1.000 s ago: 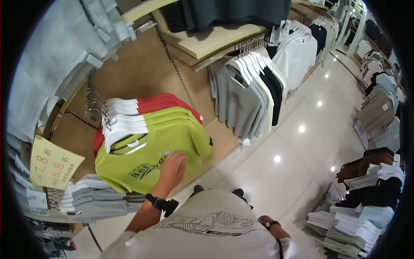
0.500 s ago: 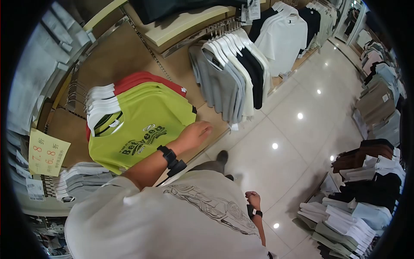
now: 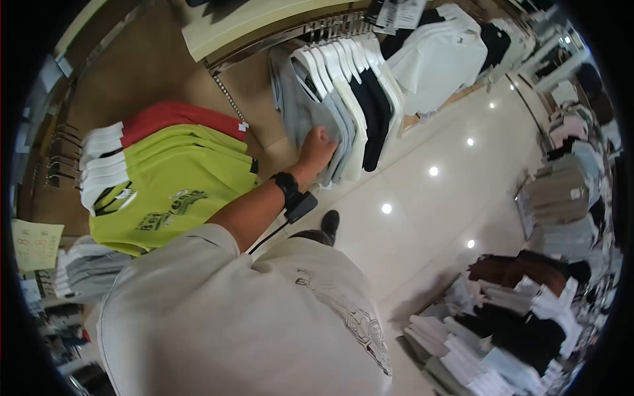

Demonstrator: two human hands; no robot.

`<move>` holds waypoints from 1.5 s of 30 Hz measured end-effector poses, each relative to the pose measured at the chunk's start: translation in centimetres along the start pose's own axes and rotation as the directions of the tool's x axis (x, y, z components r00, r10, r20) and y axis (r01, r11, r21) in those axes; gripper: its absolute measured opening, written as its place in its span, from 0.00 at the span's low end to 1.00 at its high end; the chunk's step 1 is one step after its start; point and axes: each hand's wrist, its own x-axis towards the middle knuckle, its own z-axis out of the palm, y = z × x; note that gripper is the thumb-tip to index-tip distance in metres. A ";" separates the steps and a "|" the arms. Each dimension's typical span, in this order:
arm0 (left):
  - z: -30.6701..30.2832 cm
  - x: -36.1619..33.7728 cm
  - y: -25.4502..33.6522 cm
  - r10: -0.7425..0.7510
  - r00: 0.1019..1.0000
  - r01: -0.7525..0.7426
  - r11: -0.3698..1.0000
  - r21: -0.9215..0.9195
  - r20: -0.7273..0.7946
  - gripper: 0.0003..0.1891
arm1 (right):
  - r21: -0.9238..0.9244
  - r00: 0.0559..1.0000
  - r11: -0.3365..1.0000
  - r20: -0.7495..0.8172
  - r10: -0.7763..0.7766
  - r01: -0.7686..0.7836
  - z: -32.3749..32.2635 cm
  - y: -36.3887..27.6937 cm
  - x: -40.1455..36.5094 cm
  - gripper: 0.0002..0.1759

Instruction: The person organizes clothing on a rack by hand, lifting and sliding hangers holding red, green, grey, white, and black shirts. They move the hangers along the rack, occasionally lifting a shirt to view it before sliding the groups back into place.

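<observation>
Against left hand (image 3: 318, 146) fingers, grey shirt (image 3: 296, 113)

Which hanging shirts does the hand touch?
The grey shirts, beside the white shirts; the left hand rests on them, away from the lime-green shirts.

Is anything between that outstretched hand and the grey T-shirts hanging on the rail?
Nothing visible: the left hand is touching the grey T-shirts on the rail, with no other garment between them.

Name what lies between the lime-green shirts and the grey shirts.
Head view: bare brown wall panel with a slotted metal upright, between the lime-green shirts and the grey shirts the left hand touches.
</observation>
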 end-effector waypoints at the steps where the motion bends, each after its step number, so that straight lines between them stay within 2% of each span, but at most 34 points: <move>1: 0.7 1.3 0.5 -0.033 0.999 0.033 0.999 0.004 -0.023 0.32 | 0.024 0.999 0.999 -0.012 0.036 -0.036 -2.2 -0.7 1.2 0.14; 2: 1.4 2.1 0.8 -0.056 0.998 0.056 0.998 -0.007 -0.038 0.32 | 0.038 0.998 0.998 -0.024 0.059 -0.058 -4.1 -1.7 2.4 0.14; 4: 2.6 4.0 1.1 0.088 0.950 -0.063 0.994 0.090 -0.300 0.32 | 0.052 0.996 0.996 -0.050 0.073 -0.070 -8.0 -3.4 4.9 0.15; 5: 2.9 5.1 1.0 0.077 0.948 -0.053 0.995 0.083 -0.310 0.32 | 0.050 0.995 0.996 -0.064 0.073 -0.070 -9.6 -4.4 6.2 0.15; 7: 3.3 6.9 1.3 0.107 0.886 -0.118 0.993 0.002 -0.452 0.31 | 0.046 0.994 0.997 -0.085 0.062 -0.058 -12.5 -6.1 8.8 0.16; 11: 1.6 10.1 1.6 0.052 0.906 -0.080 0.996 -0.050 -0.421 0.29 | -0.017 0.996 1.000 -0.089 0.011 -0.012 -16.9 -8.4 12.8 0.17; 13: 0.7 11.5 1.1 -0.065 0.979 0.015 0.969 -0.246 -0.193 0.25 | -0.052 0.996 0.999 -0.085 -0.010 0.006 -18.4 -9.1 14.8 0.18; 17: 0.4 12.7 1.0 -0.085 0.981 0.013 0.926 -0.378 -0.173 0.24 | -0.155 0.995 0.985 -0.050 -0.082 0.073 -20.9 -11.2 18.7 0.19; 19: 0.5 12.7 0.5 -0.081 0.989 0.037 0.945 -0.324 -0.123 0.24 | 0.007 0.999 0.999 0.002 -0.051 0.051 -22.4 -13.6 19.1 0.21; 23: 1.9 11.2 1.4 -0.112 0.966 0.027 0.939 -0.342 -0.232 0.27 | -0.174 0.975 0.970 0.171 -0.142 0.172 -24.2 -11.2 25.1 0.20; 24: 2.4 10.7 1.8 -0.142 0.959 0.049 0.936 -0.347 -0.247 0.27 | -0.207 0.959 0.950 0.206 -0.192 0.235 -25.0 -12.1 26.8 0.20; 26: 3.0 9.3 3.0 -0.135 0.946 0.086 0.981 -0.174 -0.294 0.31 | -0.199 0.928 0.924 0.253 -0.273 0.327 -26.3 -15.3 29.3 0.19; 27: 3.2 8.7 3.6 -0.169 0.941 0.106 0.970 -0.220 -0.292 0.33 | -0.255 0.882 0.855 0.273 -0.383 0.451 -27.2 -17.2 30.5 0.18; 28: 3.0 8.3 3.7 -0.201 0.932 0.135 0.965 -0.225 -0.302 0.33 | -0.074 0.954 0.980 0.253 -0.163 0.187 -28.3 -22.7 29.9 0.16; 29: 2.8 8.2 3.6 -0.185 0.947 0.145 0.976 -0.165 -0.263 0.33 | -0.198 0.621 0.593 0.356 -0.698 0.780 -29.9 -23.9 32.2 0.15; 30: 2.6 8.3 3.6 -0.170 0.961 0.150 0.983 -0.108 -0.217 0.33 | -0.192 0.834 0.838 0.349 -0.427 0.510 -30.5 -28.8 31.5 0.15; 31: 1.5 8.5 3.3 -0.159 0.978 0.156 0.987 -0.033 -0.134 0.35 | -0.245 0.628 0.581 0.388 -0.675 0.776 -30.5 -27.6 35.8 0.16; 32: 1.2 9.0 2.2 -0.168 0.976 0.164 0.986 -0.036 -0.140 0.35 | 0.033 0.867 0.924 0.335 -0.369 0.381 -30.8 -32.0 35.6 0.13; 34: -0.1 10.2 0.8 -0.138 0.989 0.141 0.989 -0.053 0.053 0.38 | 0.013 0.818 0.857 0.291 -0.497 0.516 -31.0 -38.8 36.7 0.10; 35: -1.0 10.0 1.5 -0.131 0.988 0.138 0.987 -0.078 0.082 0.38 | 0.121 0.768 0.821 0.299 -0.566 0.558 -30.8 -40.9 38.0 0.11; 36: -1.2 9.8 1.6 -0.135 0.988 0.141 0.987 -0.074 0.071 0.38 | 0.093 0.745 0.799 0.311 -0.590 0.593 -30.8 -45.1 37.2 0.11; 37: -1.3 9.8 1.6 -0.126 0.990 0.131 0.988 -0.083 0.060 0.37 | 0.174 0.702 0.779 0.349 -0.621 0.602 -30.9 -49.1 35.8 0.12; 38: -1.2 9.7 1.6 -0.116 0.992 0.120 0.988 -0.093 0.051 0.37 | 0.267 0.615 0.702 0.343 -0.709 0.660 -30.2 -51.8 35.4 0.13; 39: -1.1 9.6 1.7 -0.116 0.992 0.120 0.989 -0.089 0.047 0.37 | 0.275 0.552 0.656 0.369 -0.747 0.703 -29.9 -54.3 34.6 0.16; 40: -0.9 9.5 1.9 -0.146 0.989 0.147 0.989 -0.027 0.030 0.37 | 0.279 0.548 0.651 0.367 -0.752 0.706 -29.5 -56.5 33.8 0.16; 42: -0.5 9.5 2.3 -0.155 0.988 0.155 0.987 0.042 0.006 0.37 | 0.228 0.338 0.451 0.404 -0.850 0.863 -28.6 -59.5 32.4 0.19; 45: 0.1 9.2 2.2 -0.192 0.979 0.196 0.979 0.050 -0.070 0.38 | 0.194 0.336 0.466 0.466 -0.818 0.864 -27.6 -60.9 32.3 0.24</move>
